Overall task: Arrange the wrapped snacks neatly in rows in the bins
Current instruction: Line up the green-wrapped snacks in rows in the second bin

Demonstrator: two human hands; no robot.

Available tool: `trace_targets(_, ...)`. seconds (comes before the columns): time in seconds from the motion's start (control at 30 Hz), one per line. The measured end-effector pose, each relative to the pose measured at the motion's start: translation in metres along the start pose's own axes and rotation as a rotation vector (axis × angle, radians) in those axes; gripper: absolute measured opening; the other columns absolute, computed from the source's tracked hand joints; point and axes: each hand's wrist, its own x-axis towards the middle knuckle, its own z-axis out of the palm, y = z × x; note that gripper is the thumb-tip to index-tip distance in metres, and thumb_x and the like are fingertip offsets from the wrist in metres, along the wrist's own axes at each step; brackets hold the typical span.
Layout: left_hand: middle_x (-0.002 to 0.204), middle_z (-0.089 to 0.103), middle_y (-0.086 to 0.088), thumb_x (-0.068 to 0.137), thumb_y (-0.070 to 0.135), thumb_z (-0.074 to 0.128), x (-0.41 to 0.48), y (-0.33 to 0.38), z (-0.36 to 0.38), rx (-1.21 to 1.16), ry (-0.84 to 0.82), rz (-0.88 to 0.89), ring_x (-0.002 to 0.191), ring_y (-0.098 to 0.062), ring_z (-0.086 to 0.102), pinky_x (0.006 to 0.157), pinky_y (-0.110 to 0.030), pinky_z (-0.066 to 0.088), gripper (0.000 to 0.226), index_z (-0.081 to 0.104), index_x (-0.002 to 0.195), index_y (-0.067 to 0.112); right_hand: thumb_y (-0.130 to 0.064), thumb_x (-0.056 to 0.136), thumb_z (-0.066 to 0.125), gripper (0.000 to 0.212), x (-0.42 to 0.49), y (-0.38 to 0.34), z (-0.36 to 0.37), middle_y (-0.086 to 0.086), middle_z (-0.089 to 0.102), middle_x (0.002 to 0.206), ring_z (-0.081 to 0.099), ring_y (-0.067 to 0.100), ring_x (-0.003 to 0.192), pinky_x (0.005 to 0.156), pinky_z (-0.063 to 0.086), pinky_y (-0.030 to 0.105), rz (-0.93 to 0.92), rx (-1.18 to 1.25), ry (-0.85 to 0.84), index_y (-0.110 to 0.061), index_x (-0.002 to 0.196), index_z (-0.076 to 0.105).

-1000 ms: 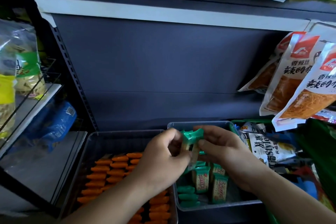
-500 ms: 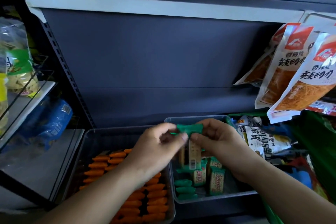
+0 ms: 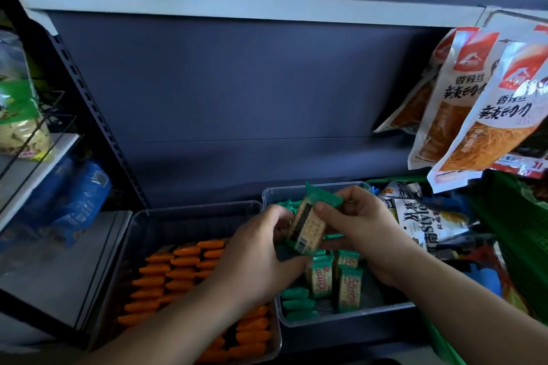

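Observation:
Both hands hold a green-wrapped cracker pack point(image 3: 308, 225) above the right clear bin point(image 3: 350, 317). My right hand point(image 3: 358, 231) pinches its green top end with thumb and fingers. My left hand point(image 3: 261, 258) grips its lower part from the left. Several green cracker packs point(image 3: 335, 278) stand or lie in that bin below. The left clear bin point(image 3: 189, 213) holds rows of orange wrapped snacks point(image 3: 181, 272); my left forearm covers part of them.
Orange-and-white noodle bags point(image 3: 480, 115) hang at the upper right. A white printed snack bag point(image 3: 424, 219) lies right of the bins. Blue packs point(image 3: 74, 207) sit on the left shelf under a wire rack. The dark shelf back panel rises behind the bins.
The green pack has tilted from hanging upright to lying slanted, its cracker face now toward me. My left hand has slid down to its lower part. The view has shifted slightly.

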Motion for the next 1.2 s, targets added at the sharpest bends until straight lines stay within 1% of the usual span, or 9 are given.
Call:
trace_targets(0.17,0.087,0.067,0.012,0.075,0.05,0.083,0.001,0.0,0.005,-0.002,0.028,-0.043,0.077,-0.001,0.064,0.067,-0.035,0.057,0.041,0.048,0.092,0.036,-0.022,0.09,0.077,0.033,-0.004,0.001,0.0,0.031,0.067,0.099,0.074,0.032,0.089,0.069,0.063,0.043,0.043,-0.007,-0.184,0.002,0.101,0.057)
trace_targets(0.3,0.091,0.073,0.008,0.082,0.038,0.077,0.01,-0.015,0.008,-0.179,-0.114,-0.068,0.087,-0.008,0.071,0.083,-0.045,0.059,0.02,0.062,0.094,0.035,-0.024,0.094,0.074,0.013,0.005,0.006,-0.016,0.002,0.074,0.107,0.074,0.021,0.097,0.086,0.062,0.05,-0.085,-0.239,-0.16,-0.021,0.107,0.071)
trace_targets(0.4,0.092,0.076,0.007,0.095,0.028,0.072,0.018,-0.021,0.012,-0.218,-0.156,-0.038,0.089,-0.007,0.073,0.085,-0.04,0.059,0.005,0.073,0.1,0.027,-0.016,0.095,0.071,0.026,0.012,0.01,-0.02,-0.001,0.076,0.109,0.075,0.02,0.095,0.084,0.063,0.045,-0.12,-0.283,-0.197,-0.025,0.119,0.071)
trace_targets(0.5,0.098,0.078,0.007,0.098,0.019,0.069,0.028,-0.027,0.013,-0.243,-0.162,-0.062,0.094,-0.005,0.072,0.088,-0.034,0.059,0.013,0.075,0.11,0.021,-0.008,0.097,0.069,0.019,0.019,0.013,-0.021,0.005,0.079,0.1,0.076,0.022,0.092,0.087,0.062,0.041,-0.073,-0.319,-0.253,-0.017,0.113,0.074)
trace_targets(0.63,0.119,0.071,0.005,0.097,0.016,0.068,0.032,-0.036,0.01,-0.113,-0.097,-0.145,0.11,-0.008,0.067,0.095,-0.025,0.052,0.034,0.066,0.132,0.019,-0.011,0.093,0.074,0.015,0.038,0.031,-0.014,0.002,0.079,0.092,0.077,0.027,0.084,0.084,0.063,0.049,-0.011,-0.43,-0.12,-0.015,0.107,0.074)
trace_targets(0.73,0.126,0.066,0.002,0.098,0.017,0.066,0.029,-0.046,0.002,-0.006,-0.121,-0.196,0.116,-0.013,0.064,0.092,-0.022,0.048,0.037,0.062,0.134,0.021,-0.017,0.089,0.078,0.019,0.051,0.053,-0.003,-0.008,0.075,0.091,0.072,0.014,0.086,0.088,0.059,0.033,-0.032,-0.717,-0.07,-0.023,0.107,0.076)
trace_targets(0.83,0.115,0.071,0.003,0.094,0.02,0.067,0.025,-0.06,-0.003,0.063,-0.107,-0.2,0.106,-0.016,0.067,0.092,-0.032,0.055,0.027,0.069,0.121,0.022,-0.02,0.09,0.076,0.02,0.063,0.076,0.008,-0.003,0.074,0.099,0.069,0.016,0.091,0.082,0.054,0.026,-0.045,-0.971,-0.177,-0.025,0.109,0.077)
trace_targets(0.97,0.12,0.069,0.008,0.096,0.028,0.068,0.018,-0.075,0.001,0.088,-0.155,-0.24,0.11,-0.009,0.066,0.096,-0.026,0.053,0.033,0.066,0.129,0.027,-0.022,0.091,0.072,0.028,0.077,0.107,0.019,-0.002,0.072,0.117,0.067,0.016,0.108,0.091,0.05,0.022,-0.024,-1.193,-0.39,-0.025,0.119,0.075)
trace_targets(1.2,0.127,0.064,0.008,0.096,0.031,0.068,0.019,-0.074,0.004,0.11,-0.201,-0.244,0.114,-0.011,0.063,0.1,-0.031,0.052,0.038,0.062,0.134,0.031,-0.027,0.102,0.058,0.026,0.078,0.12,0.028,0.001,0.073,0.121,0.063,0.008,0.105,0.087,0.048,0.022,0.101,-1.195,-0.59,-0.017,0.119,0.075)
